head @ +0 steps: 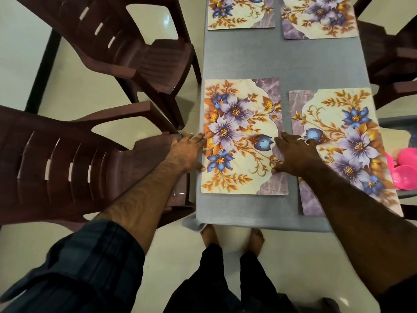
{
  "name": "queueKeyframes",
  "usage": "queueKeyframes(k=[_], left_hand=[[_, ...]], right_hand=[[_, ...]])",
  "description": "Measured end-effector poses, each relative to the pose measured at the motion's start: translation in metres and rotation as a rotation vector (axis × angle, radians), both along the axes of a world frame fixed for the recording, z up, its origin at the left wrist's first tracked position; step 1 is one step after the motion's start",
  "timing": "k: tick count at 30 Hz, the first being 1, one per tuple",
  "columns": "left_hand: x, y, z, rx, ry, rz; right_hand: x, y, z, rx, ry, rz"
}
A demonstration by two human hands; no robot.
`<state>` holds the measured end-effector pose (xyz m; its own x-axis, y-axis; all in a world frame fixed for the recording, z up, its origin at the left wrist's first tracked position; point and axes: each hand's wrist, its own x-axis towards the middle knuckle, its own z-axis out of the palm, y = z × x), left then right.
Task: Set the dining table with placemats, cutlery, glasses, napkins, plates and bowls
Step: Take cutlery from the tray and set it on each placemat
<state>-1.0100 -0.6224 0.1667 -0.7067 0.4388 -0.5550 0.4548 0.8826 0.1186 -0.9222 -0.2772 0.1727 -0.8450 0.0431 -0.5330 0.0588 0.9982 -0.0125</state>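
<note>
We have four placemats down. Our left hand [188, 152] and right hand [293, 152] lie spread flat on the near-left placemat [239, 136]. Plates, glasses, cutlery, napkins remain.

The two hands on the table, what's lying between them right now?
In the head view, the near-left floral placemat spans the gap: the left hand rests at its left edge, the right hand on its right edge.

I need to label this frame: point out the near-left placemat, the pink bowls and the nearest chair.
near-left placemat [239, 136], head view, on its flowered middle.
pink bowls [406, 166], head view, on the rim of one bowl at the right edge.
nearest chair [56, 163], head view, on its slatted backrest.
</note>
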Motion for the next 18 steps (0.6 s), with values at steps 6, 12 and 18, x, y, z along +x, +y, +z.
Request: queueKeyframes(k=[6, 12, 18], left_hand=[[0.009, -0.001, 0.0, 0.006, 0.009, 0.01], [0.013, -0.002, 0.0, 0.02, 0.019, 0.018], [0.009, 0.007, 0.025, 0.136, 0.156, 0.061]], right_hand=[[0.008, -0.002, 0.001, 0.004, -0.011, -0.002], [0.011, -0.004, 0.004, -0.015, -0.019, -0.011], [0.019, 0.018, 0.044, -0.063, 0.214, -0.158]])
